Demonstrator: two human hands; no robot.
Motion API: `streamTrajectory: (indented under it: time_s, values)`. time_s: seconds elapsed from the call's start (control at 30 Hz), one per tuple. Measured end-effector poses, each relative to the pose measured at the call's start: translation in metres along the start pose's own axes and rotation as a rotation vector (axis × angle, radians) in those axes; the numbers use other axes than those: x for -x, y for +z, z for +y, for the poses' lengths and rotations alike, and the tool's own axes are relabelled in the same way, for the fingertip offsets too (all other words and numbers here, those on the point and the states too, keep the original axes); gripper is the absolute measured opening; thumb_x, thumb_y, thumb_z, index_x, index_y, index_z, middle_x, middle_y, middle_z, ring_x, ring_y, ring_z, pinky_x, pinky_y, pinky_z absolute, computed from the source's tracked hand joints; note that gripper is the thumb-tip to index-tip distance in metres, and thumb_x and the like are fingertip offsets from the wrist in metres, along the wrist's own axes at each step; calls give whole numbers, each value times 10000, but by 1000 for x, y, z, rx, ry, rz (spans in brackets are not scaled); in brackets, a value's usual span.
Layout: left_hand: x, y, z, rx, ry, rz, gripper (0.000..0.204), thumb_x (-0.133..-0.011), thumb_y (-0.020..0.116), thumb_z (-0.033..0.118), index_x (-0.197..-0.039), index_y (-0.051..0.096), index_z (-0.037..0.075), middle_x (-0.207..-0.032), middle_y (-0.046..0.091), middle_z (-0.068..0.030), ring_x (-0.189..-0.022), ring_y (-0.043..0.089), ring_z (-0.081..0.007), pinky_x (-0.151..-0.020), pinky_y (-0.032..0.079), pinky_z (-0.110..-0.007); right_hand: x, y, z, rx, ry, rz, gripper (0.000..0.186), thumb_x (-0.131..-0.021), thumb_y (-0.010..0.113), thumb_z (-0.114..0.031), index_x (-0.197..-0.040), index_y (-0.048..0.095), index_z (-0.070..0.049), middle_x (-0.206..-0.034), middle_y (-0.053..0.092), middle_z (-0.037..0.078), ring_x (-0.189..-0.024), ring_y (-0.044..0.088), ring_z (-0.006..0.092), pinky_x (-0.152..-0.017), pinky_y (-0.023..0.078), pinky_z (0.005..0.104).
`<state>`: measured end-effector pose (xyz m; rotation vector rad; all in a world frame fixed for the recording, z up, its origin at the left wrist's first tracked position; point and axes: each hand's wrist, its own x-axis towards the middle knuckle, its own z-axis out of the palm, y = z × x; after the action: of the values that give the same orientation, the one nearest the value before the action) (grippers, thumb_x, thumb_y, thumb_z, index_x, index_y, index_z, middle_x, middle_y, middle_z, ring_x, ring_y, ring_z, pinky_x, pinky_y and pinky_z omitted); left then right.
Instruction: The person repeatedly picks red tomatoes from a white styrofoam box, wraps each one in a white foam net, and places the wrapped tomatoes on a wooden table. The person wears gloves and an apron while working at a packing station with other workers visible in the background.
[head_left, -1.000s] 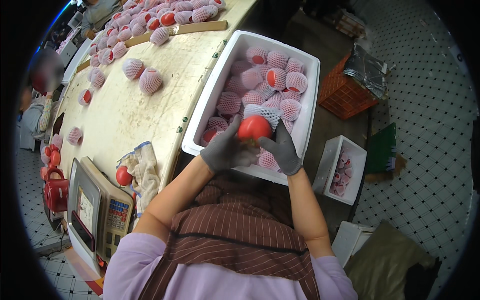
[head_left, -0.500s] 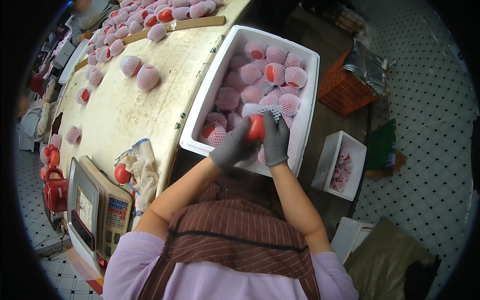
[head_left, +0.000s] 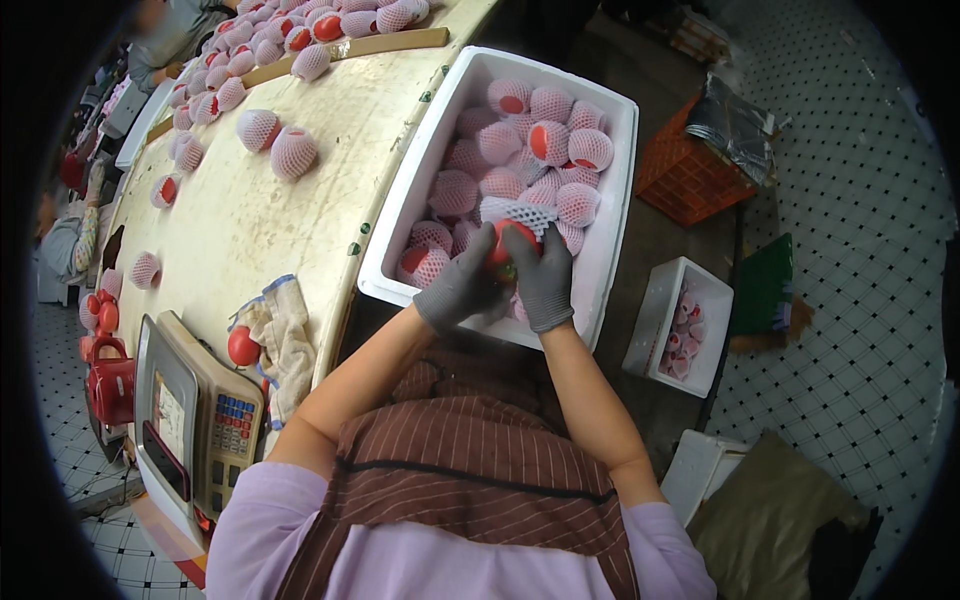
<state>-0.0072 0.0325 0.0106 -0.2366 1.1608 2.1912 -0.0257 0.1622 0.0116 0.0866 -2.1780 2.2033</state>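
My left hand point(head_left: 465, 280) and my right hand point(head_left: 545, 280), both in grey gloves, grip a red tomato point(head_left: 508, 242) from either side, thumbs on it; its green stem end shows between them. A white foam mesh sleeve point(head_left: 515, 212) sits at the tomato's upper side, by my right fingertips. They are over the near half of a white foam box point(head_left: 622, 150), which holds several fruits in pink mesh sleeves point(head_left: 548, 142), some showing red.
A pale worktable point(head_left: 220, 230) at left bears sleeved fruits, a wooden strip, cloth point(head_left: 285, 320), loose tomato point(head_left: 242, 346) and scale point(head_left: 230, 420). A red pot point(head_left: 110, 385) is beside it. Orange crate point(head_left: 680, 170) and smaller foam box point(head_left: 710, 320) stand right. A person works far left.
My right hand has risen and closed round the tomato, its thumb moving up onto it. My left hand shifted slightly right. The tomato has turned, showing its green stem end.
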Motion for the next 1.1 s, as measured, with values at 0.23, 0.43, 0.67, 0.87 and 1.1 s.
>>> streamTrajectory:
  time_s: [0.23,0.43,0.67,0.87,1.1]
  values:
    - [7,4,4,-29,17,-73,664,-845,467,671,-1134,517,75,-881,576,-81,-688,543,-178,-639,454,-272,-6,2,12,-66,115,183,338,-894,570,-309,-954,623,20,-847,638,63,-730,546,140,-707,466,295]
    - [-8,-13,-1,480,-55,-165,634,-840,514,624,-1194,484,99,-1005,576,-145,-793,578,-254,-667,484,-339,-16,-9,12,-823,280,134,360,-925,548,-282,-1084,592,38,-1010,642,108,-902,614,206,-839,488,342]
    - [0,-12,10,451,-108,-222,653,-838,478,676,-1161,512,110,-950,588,-106,-729,565,-232,-560,444,-288,-9,-32,-4,17,-299,-405,490,-841,670,-179,-1251,482,12,-1220,556,142,-1130,538,226,-973,421,354]
    - [3,-20,10,-176,65,24,573,-907,460,584,-879,583,24,-512,447,-42,-383,397,-121,-395,335,-270,-3,-31,2,-469,123,-219,452,-848,668,-217,-1206,486,-10,-1121,561,59,-1013,561,156,-884,461,292]
    - [17,-1,37,-1067,1074,274,674,-680,821,210,-1237,501,6,-1100,566,-142,-960,584,-202,-825,490,-316,-1,-31,14,-479,231,-131,393,-958,526,-334,-1173,536,-5,-1067,593,62,-976,581,147,-880,472,305]
